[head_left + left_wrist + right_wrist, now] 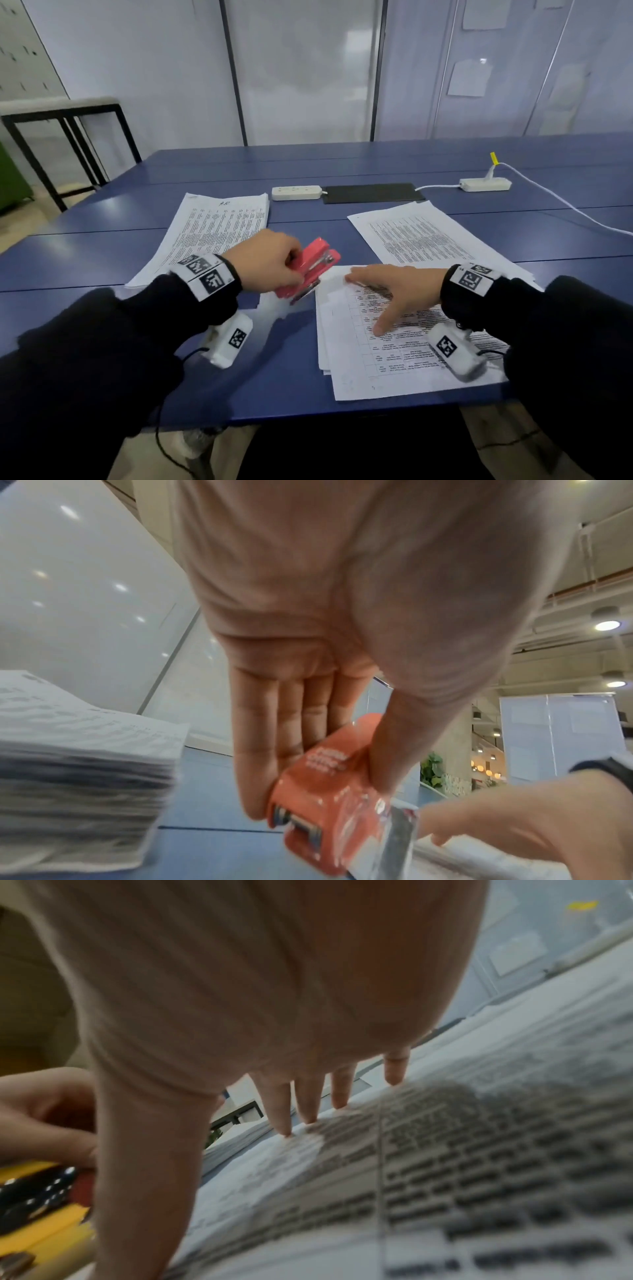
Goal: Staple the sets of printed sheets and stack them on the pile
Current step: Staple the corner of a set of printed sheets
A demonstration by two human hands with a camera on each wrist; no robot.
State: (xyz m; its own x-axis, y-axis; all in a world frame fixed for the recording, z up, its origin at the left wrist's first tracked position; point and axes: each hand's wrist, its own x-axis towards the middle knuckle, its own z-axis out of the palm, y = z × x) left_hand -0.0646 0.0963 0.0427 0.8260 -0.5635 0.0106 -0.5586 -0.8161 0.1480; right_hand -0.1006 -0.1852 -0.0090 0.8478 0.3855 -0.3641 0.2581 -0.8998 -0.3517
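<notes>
Overhead: left hand (270, 263) grips stapler (310, 265); right hand (394, 291) flat on sheets (376, 342).

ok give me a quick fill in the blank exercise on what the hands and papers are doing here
1. The left hand grips a red ____.
2. The right hand rests with spread fingers flat on the set of printed sheets that lies nearest the table's ____ edge.
3. The stapler is held at the set's top ____ corner.
4. The two white power strips lie on a table coloured ____.

Missing words: stapler; front; left; blue
</notes>
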